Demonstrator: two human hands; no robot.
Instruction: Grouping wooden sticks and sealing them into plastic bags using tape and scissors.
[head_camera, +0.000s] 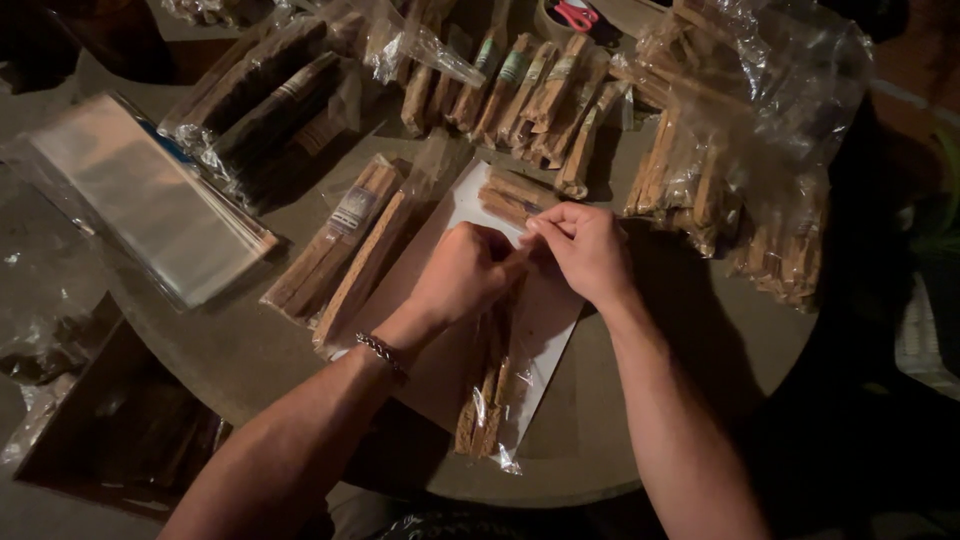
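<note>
- My left forearm, wearing a chain bracelet (382, 350), enters from the lower left of the frame and lies nearest the camera; my right forearm enters from the lower right.
- My left hand (462, 272) is closed around the upper end of a clear bag of wooden sticks (490, 395); its fingers are curled over the bag's mouth at frame centre.
- My right hand (583, 250) pinches the same upper end between thumb and fingertips, just right of the left hand; the two hands touch there.
- The bag runs lengthwise from the grip down toward the lower centre of the frame, its long axis nearly vertical in the picture and tilted slightly left at the bottom. The free end points at me; both hands sit at the far end, the left a little lower along the bag.
- The bag rests on a white sheet (550, 335) lying on the round table (250, 350).
- Left of the sheet lie two filled packs of sticks (345, 240), one with a label.
- A stack of empty clear sleeves (150, 200) sits at the left edge of the frame.
- More bundled sticks (540, 95) fill the upper centre, with bagged sticks (740, 190) heaped at the upper right.
- Red-handled scissors (575, 15) show at the top edge.
</note>
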